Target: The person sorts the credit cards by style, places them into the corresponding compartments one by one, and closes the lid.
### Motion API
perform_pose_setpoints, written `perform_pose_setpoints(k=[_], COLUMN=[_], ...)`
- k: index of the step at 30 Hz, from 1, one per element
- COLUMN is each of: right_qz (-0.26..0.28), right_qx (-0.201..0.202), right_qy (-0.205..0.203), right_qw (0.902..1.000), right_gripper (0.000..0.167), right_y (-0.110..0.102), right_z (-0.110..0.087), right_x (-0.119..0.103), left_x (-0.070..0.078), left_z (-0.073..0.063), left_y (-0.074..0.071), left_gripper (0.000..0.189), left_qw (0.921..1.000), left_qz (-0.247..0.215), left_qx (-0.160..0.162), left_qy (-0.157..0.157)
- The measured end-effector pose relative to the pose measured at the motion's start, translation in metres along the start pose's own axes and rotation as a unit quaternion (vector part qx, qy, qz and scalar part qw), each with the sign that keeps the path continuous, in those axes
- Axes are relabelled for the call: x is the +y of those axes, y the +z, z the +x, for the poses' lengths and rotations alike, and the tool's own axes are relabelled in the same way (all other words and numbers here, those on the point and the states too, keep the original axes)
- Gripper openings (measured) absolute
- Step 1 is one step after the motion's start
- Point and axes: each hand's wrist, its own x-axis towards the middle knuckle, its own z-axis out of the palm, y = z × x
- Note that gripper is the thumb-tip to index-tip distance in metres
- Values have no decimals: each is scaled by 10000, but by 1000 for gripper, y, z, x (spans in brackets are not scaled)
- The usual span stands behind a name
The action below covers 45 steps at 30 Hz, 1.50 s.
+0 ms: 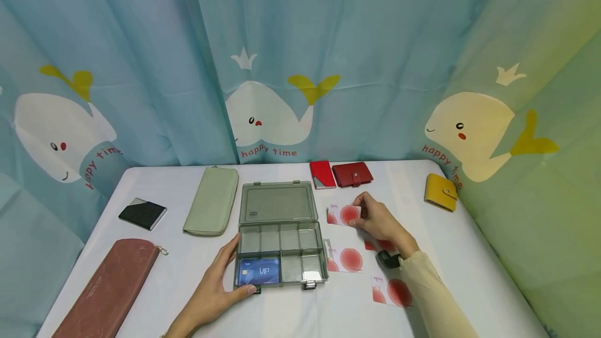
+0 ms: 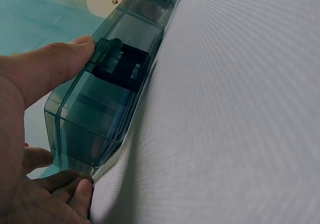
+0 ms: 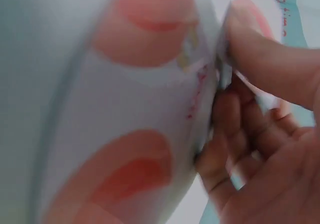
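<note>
A see-through grey-green compartment box (image 1: pixel 280 251) lies with its lid (image 1: pixel 278 202) folded back. A blue VIP card (image 1: pixel 259 272) sits in its front left compartment. My left hand (image 1: pixel 217 278) holds the box's front left corner, the thumb by a dark latch (image 2: pixel 122 64) and the other fingers at the side. To the right of the lid, my right hand (image 1: pixel 377 216) pinches a white card with red circles (image 1: pixel 341 215) by its right edge. Similar cards lie on the table: one beside the box (image 1: pixel 346 257), one partly hidden under my right wrist, another card (image 1: pixel 392 291) near the sleeve.
Behind the cards lie a red card holder (image 1: pixel 322 174) and a dark red wallet (image 1: pixel 352 174); a yellow wallet (image 1: pixel 441 192) is far right. On the left are a green wallet (image 1: pixel 212 201), a black card holder (image 1: pixel 143 214) and a long brown wallet (image 1: pixel 108 288). A curtain (image 1: pixel 375 30) hangs behind.
</note>
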Motion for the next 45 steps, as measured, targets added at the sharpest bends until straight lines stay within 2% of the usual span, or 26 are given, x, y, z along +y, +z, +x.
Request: perform_pose_setpoints(k=[3, 6, 8, 12, 15, 17, 23, 25, 29, 33, 39, 42, 45], right_qz=[307, 833, 1174, 1830, 2427, 2783, 3360, 3344, 2871, 2432, 1749, 1192, 821], right_qx=[182, 398, 519, 621, 473, 259, -660, -891, -1080, -1063, -819, -650, -437], right_qy=[-411, -691, -696, -437, -348, -427, -784, -876, -1029, -1153, -1738, -1825, -1670], right_qw=[9985, 9933, 9893, 9802, 9683, 9592, 9363, 9341, 9462, 9572, 9657, 9738, 9816], right_gripper=[34, 34, 39, 45, 47, 50, 62, 64, 63, 58, 56, 61, 65], right_y=[-1, -2, -2, 0, 3, 7, 25, 32, 44, 52, 57, 54, 44], right_z=[-8, -16, -20, -29, -36, -42, -58, -61, -66, -68, -67, -68, -68], right_x=[0, 0, 0, -5, -12, -19, -40, -46, -58, -66, -72, -75, -73], left_x=[-1, -1, -2, -2, -1, 0, 0, -1, -2, -2, -2, -3, -3], left_z=[0, 0, 0, 0, 0, 0, 0, 0, 0, 0, 0, 0, 0], left_y=[1, 1, 1, 1, 0, 0, 0, 0, 0, 1, 0, 0, 1], left_gripper=[108, 108, 108, 108, 108, 108, 108, 108, 108, 108, 108, 108, 108], left_qw=[10000, 10000, 10000, 10000, 10000, 10000, 10000, 10000, 10000, 9999, 10000, 10000, 9999], left_qz=[-18, -2, -2, -11, -20, -32, -42, -39, -31, -17, 19, 7, 0], left_qx=[1, 4, 6, 7, 7, 4, 1, 1, 9, 16, 24, 22, 22], left_qy=[10, -14, -16, 8, 31, 39, 40, 48, 94, 121, 88, 96, 116])
